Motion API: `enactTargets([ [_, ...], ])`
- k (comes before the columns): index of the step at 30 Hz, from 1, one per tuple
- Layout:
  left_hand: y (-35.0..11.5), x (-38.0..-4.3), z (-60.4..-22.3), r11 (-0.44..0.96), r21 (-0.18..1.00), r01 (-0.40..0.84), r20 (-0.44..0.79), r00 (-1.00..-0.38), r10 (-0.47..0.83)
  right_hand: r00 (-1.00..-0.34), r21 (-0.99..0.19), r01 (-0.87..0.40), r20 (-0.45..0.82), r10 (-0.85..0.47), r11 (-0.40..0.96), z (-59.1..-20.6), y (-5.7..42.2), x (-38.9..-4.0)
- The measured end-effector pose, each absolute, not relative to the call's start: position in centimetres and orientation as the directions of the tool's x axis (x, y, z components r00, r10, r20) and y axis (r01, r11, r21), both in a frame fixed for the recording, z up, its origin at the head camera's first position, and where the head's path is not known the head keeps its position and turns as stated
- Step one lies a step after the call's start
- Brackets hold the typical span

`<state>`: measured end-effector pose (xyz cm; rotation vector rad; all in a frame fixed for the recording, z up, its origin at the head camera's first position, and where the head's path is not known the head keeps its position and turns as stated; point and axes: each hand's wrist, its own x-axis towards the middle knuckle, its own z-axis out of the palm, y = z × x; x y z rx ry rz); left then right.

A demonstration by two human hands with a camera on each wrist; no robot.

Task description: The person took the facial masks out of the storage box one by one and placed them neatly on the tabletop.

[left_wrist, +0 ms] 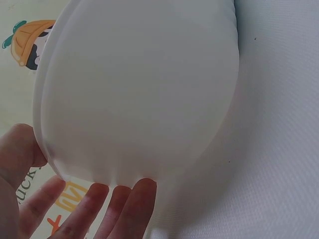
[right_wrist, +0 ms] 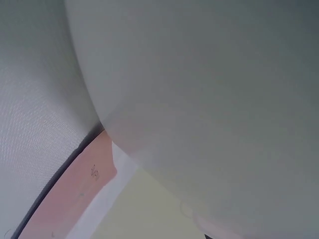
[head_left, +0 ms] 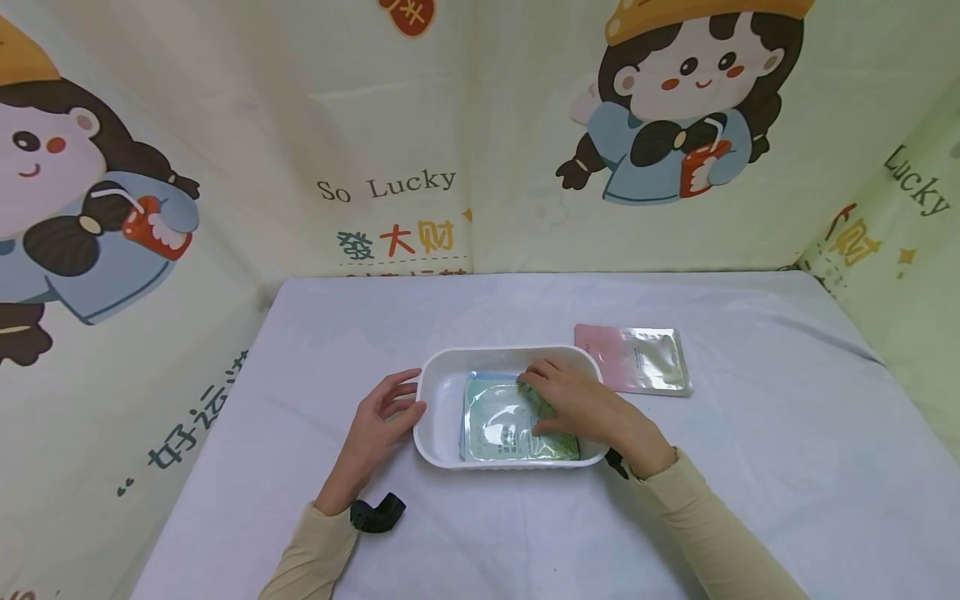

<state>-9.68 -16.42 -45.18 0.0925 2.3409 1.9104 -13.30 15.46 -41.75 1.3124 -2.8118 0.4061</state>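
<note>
A white oblong tray (head_left: 438, 429) lies on the table with a pale green shiny packet (head_left: 498, 425) in it. Blue edges of another packet (head_left: 487, 376) show beneath the green one. At the tray's left end, my left hand (head_left: 382, 421) touches the rim and outer wall with thumb and fingertips, also seen in the left wrist view. My right hand (head_left: 573, 400) reaches over the tray's right side, fingers and thumb spread apart on the green packet and covering part of it. The right wrist view shows mostly the tray's outer wall (right_wrist: 199, 109), not the hand.
A pink and silver packet (head_left: 637, 358) lies behind the tray's right end. The white-covered table (head_left: 765, 433) meets a printed cloth backdrop (head_left: 517, 225) at the back. A black strap piece (head_left: 378, 512) sits at the left wrist.
</note>
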Motion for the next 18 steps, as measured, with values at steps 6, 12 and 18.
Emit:
enactTargets([
  [6,-16.45,-9.71,-45.31,0.197,0.980,-0.040,-0.064,-0.991,0.115,-0.648,-0.225,-0.757,0.140,-0.749,0.613,-41.64,15.36,-13.20],
  [12,-16.48,-9.72,-45.41,0.203,0.978,-0.044,-0.068,-0.991,0.114,-0.666,-0.249,-0.738,0.126,-0.735,0.627,-41.71,15.34,-13.28],
  [18,-16.51,-9.75,-45.57,0.199,0.979,-0.040,-0.065,-0.991,0.119,-0.678,-0.273,-0.725,0.121,-0.725,0.633,-41.84,15.34,-13.36],
])
